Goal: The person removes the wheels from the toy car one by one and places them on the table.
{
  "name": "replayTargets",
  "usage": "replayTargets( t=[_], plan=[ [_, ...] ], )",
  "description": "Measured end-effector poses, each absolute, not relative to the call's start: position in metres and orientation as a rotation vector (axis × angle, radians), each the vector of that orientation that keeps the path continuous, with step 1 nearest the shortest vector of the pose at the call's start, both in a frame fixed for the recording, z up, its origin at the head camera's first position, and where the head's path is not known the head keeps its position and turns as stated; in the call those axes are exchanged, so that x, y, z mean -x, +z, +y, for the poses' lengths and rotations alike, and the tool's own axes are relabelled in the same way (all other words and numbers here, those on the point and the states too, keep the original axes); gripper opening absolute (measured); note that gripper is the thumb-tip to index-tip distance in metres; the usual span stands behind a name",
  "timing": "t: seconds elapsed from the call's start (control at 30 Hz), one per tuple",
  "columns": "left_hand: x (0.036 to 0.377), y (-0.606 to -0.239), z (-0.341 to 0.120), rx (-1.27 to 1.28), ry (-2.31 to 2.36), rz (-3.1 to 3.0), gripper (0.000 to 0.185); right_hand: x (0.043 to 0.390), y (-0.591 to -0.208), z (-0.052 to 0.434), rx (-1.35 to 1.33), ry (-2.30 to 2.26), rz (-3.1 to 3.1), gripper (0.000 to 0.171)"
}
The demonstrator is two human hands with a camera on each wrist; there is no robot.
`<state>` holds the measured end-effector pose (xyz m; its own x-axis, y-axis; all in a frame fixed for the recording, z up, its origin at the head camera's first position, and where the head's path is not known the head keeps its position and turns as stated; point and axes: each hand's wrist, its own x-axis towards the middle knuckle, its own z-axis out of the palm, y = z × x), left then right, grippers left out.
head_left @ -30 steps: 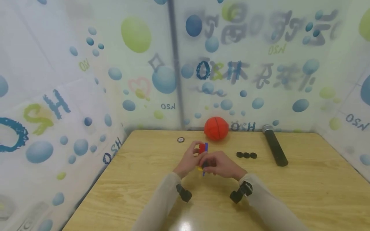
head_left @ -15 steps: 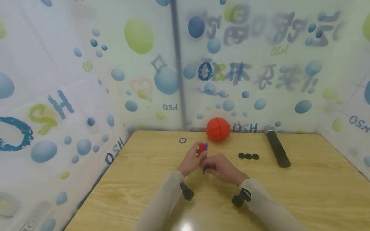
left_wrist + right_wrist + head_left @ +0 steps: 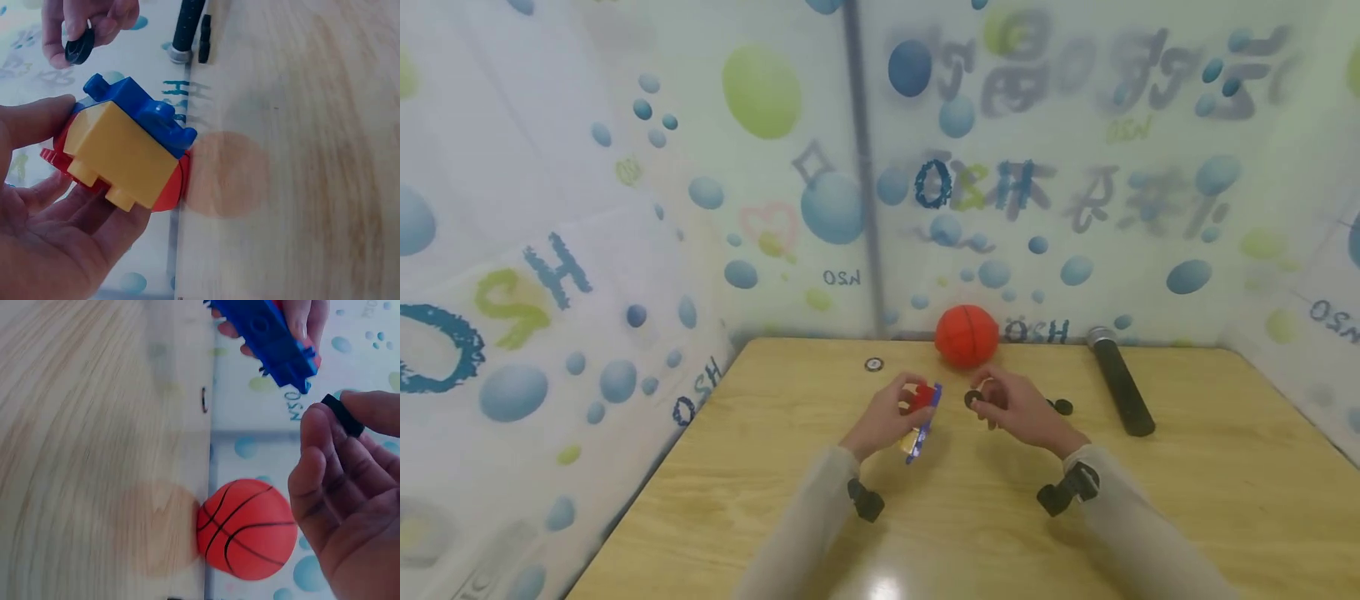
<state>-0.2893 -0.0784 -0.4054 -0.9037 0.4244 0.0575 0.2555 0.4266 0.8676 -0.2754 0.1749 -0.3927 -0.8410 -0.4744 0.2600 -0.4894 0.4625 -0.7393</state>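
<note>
In my left hand I hold a toy block car, gripped by its upper bricks. Its blue base has round pegs along the side, and a yellow brick and a red brick are fixed to it. The base stands tilted, with its underside facing the right hand. My right hand pinches a small black toy wheel between thumb and fingertips, held just right of the car and apart from it. In the right wrist view the wheel appears edge-on.
More black wheels lie on the wooden table, partly hidden behind the right hand. A red toy basketball sits at the back edge. Right of it lies a black microphone; a small round disc lies back left. Patterned walls surround the table.
The right hand has drawn back from the car toward the right and away, with the black wheel in its fingers. The left hand has tilted the car, so its yellow brick shows more.
</note>
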Motion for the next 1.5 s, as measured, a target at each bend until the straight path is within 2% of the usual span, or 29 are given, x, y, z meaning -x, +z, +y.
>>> replayTargets(
  t=[0.3, 0.53, 1.03, 1.3, 1.5],
  plan=[
    [0.287, -0.405, -0.079, -0.521, 1.497, 2.533, 0.053, 0.288, -0.399, 0.199, -0.810, 1.266, -2.719, 0.019],
    [0.288, -0.399, -0.081, -0.476, 1.467, 2.614, 0.043, 0.297, -0.395, 0.205, -0.796, 1.237, -2.725, 0.021],
    [0.288, -0.402, -0.078, -0.609, 1.389, 2.630, 0.041, 0.318, -0.399, 0.219, -0.642, 1.212, -2.841, 0.026],
    [0.287, -0.404, -0.076, -0.679, 1.316, 2.662, 0.039, 0.325, -0.399, 0.221, -0.560, 1.192, -2.900, 0.015],
    [0.286, -0.405, -0.075, -0.699, 1.297, 2.647, 0.042, 0.332, -0.401, 0.221, -0.529, 1.103, -2.971, 0.014]
  ],
)
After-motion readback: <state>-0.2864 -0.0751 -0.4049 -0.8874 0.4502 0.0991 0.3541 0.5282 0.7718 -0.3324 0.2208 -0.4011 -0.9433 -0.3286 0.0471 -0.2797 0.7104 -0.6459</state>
